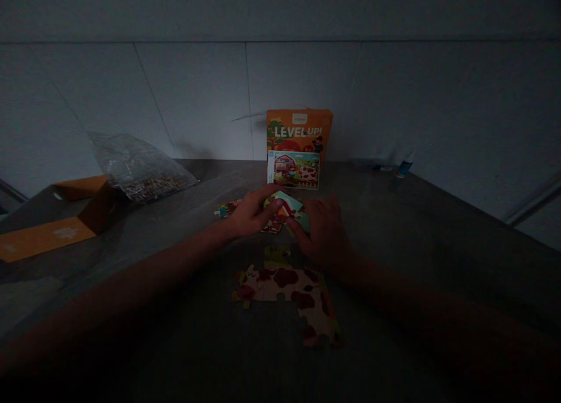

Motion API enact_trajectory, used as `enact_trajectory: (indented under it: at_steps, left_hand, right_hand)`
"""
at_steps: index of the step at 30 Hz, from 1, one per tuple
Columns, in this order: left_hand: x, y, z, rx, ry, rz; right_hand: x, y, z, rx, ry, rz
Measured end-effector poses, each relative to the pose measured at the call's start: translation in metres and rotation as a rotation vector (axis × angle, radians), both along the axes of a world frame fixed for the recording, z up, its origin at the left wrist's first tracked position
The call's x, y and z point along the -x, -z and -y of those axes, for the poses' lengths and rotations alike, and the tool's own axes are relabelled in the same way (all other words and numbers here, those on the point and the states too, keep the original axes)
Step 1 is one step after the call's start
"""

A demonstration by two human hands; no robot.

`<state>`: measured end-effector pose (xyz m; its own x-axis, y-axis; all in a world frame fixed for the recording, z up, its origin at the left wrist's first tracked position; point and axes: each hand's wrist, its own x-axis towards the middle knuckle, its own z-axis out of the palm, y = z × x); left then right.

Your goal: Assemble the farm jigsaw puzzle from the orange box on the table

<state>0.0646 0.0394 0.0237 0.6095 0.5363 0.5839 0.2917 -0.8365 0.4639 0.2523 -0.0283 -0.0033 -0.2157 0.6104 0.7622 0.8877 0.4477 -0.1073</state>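
Observation:
Over the middle of the table, my left hand (pixel 254 211) pinches a puzzle piece (pixel 286 208) with a red and white roof edge on pale green. Opposite it, my right hand (pixel 324 230) has thumb and fingers curled on the right side of the pieces, partly hiding them. Beneath and beside my left hand lie more loose puzzle pieces (pixel 224 209). Closer to me, a joined cow section (pixel 284 277), white with brown patches, rests flat on the table. A green piece (pixel 277 256) touches its upper edge.
An orange puzzle box (pixel 298 120) stands against the wall, with a farm picture card (pixel 295 170) leaning on it. To the left are a clear plastic bag (pixel 140 169) of small pieces and an open orange box part (pixel 83 216). A small blue bottle (pixel 405 167) stands back right.

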Motion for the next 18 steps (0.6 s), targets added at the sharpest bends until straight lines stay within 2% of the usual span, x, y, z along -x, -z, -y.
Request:
enact_trajectory:
  at_steps: [4, 6, 9, 10, 12, 14, 16, 18]
  left_hand:
    - [-0.011, -0.005, 0.011, -0.095, 0.013, -0.198]
    - [-0.015, -0.008, 0.015, -0.21, -0.094, -0.249]
    - [-0.028, -0.016, 0.032, -0.443, -0.269, -0.19]
    - [-0.034, -0.019, 0.041, -0.525, -0.223, -0.197]
    - [-0.049, -0.022, 0.063, -0.655, 0.064, -0.281]
    - [-0.064, -0.021, 0.086, -0.716, 0.306, -0.409]
    - [-0.074, -0.017, 0.103, -0.67, 0.394, -0.425]
    - [-0.079, -0.014, 0.113, -0.602, 0.39, -0.446]
  right_hand:
    - [-0.004, 0.006, -0.008, 0.007, -0.113, -0.201]
    - [-0.006, 0.009, -0.011, 0.012, -0.146, -0.234]
    - [-0.006, 0.012, -0.016, -0.019, -0.118, -0.145]
    - [-0.005, 0.012, -0.016, -0.028, -0.104, -0.101]
    - [-0.003, 0.012, -0.016, -0.038, -0.089, -0.031]
    - [0.001, 0.009, -0.012, -0.061, -0.085, 0.036]
    - [0.004, 0.005, -0.007, -0.125, -0.081, 0.15]
    - [0.007, 0.001, -0.003, -0.204, -0.067, 0.257]
